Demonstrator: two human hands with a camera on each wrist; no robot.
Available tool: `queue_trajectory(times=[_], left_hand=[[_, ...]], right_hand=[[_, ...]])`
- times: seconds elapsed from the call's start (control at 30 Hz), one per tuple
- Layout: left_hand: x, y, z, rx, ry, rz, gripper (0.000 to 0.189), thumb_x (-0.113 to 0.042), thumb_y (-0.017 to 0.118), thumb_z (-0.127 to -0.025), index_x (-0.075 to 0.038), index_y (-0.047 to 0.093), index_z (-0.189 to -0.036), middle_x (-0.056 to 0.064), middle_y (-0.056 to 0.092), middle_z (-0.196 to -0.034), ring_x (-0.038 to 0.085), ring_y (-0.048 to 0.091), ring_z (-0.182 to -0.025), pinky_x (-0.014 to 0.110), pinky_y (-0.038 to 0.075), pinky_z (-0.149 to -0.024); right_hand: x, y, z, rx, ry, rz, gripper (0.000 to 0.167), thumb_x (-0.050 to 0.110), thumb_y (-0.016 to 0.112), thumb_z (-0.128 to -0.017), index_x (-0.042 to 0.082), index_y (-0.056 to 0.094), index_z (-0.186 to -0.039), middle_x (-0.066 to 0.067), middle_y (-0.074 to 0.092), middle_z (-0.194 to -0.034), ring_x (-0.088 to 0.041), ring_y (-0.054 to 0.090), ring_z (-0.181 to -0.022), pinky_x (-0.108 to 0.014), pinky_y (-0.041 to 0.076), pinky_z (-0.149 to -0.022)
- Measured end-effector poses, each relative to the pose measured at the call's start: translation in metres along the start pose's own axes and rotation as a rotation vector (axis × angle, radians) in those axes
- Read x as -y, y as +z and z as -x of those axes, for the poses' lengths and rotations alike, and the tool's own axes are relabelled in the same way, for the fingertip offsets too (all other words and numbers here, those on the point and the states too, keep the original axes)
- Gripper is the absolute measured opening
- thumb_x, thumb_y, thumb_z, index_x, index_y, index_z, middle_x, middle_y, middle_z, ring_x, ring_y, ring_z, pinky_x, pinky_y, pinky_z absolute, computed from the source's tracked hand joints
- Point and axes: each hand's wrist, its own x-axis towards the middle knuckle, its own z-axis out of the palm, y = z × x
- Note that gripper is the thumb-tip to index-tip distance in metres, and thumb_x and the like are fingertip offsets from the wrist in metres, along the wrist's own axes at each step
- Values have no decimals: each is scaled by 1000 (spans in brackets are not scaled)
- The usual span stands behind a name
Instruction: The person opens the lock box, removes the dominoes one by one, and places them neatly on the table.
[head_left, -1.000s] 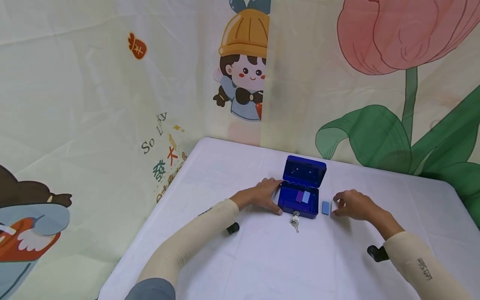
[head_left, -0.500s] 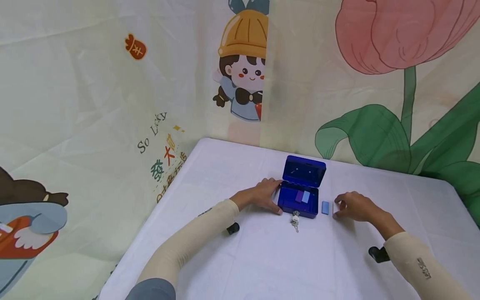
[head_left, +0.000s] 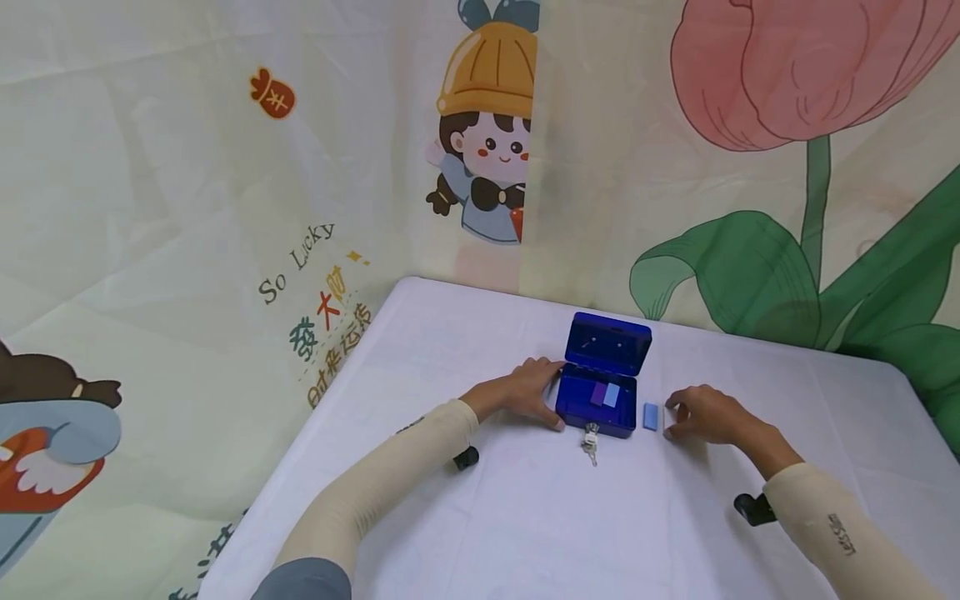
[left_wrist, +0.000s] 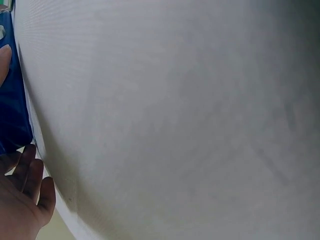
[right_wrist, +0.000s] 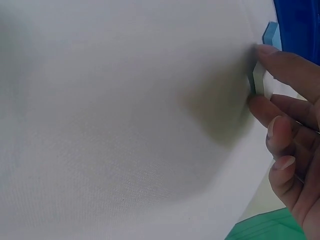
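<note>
A dark blue cash box (head_left: 596, 417) stands with its lid (head_left: 609, 343) raised. Keys (head_left: 590, 450) hang from the lock on its front. My left hand (head_left: 531, 392) holds the box by its left side, thumb at the front corner and fingers at the back. Inside lie a purple block (head_left: 598, 392) and a light blue block (head_left: 612, 394). Just right of the box, another light blue block (head_left: 650, 416) lies on the table. Beside it my right hand (head_left: 708, 414) pinches a thin pale block (right_wrist: 258, 78) between thumb and forefinger, low over the cloth.
White cloth covers the table (head_left: 525, 517). Printed fabric (head_left: 585, 167) hangs close behind the table's back edge. A black piece (head_left: 755, 508) sits under the right wrist and another (head_left: 466, 457) under the left.
My right hand and its pale block shifted slightly right, then slightly back left towards the light blue block on the table. The left hand and the box look unmoved.
</note>
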Motion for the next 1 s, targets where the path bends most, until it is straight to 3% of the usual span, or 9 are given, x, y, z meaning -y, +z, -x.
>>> queue_trajectory(times=[1.0], left_hand=[[3,1,-3,-5,7,3,112,-54,85,-72,-16,26,-159,6,46,-145,20,40,-125,39,36,-113]], right_hand=[[1,0,0,-8,-14,18,54,26,85,-80,-3,67,-122,-3,70,-90,-19,59,-82,-40,56,-78]])
